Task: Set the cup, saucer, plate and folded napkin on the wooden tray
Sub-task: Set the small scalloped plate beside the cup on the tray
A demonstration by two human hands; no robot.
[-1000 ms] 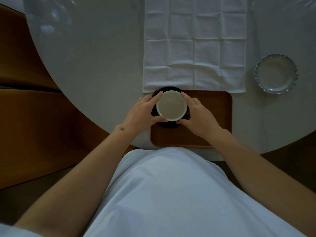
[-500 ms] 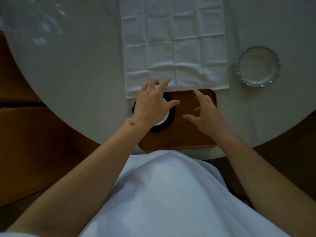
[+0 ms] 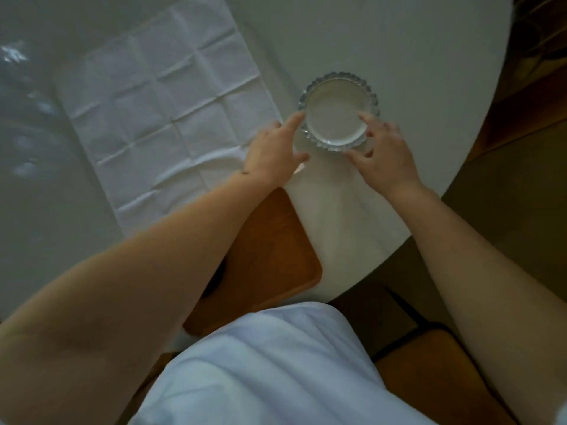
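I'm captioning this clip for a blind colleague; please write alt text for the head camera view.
Seen from above, a person's left hand and right hand take a scalloped glass plate by its opposite edges on a round pale table. An unfolded white napkin lies to the left, and a wooden tray sits near the table's edge, partly hidden under the left forearm.

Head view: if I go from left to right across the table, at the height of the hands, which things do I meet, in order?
White napkin → left hand → glass plate → right hand → bare table. The wooden tray lies nearer, partly under the left arm, so I leave it out.
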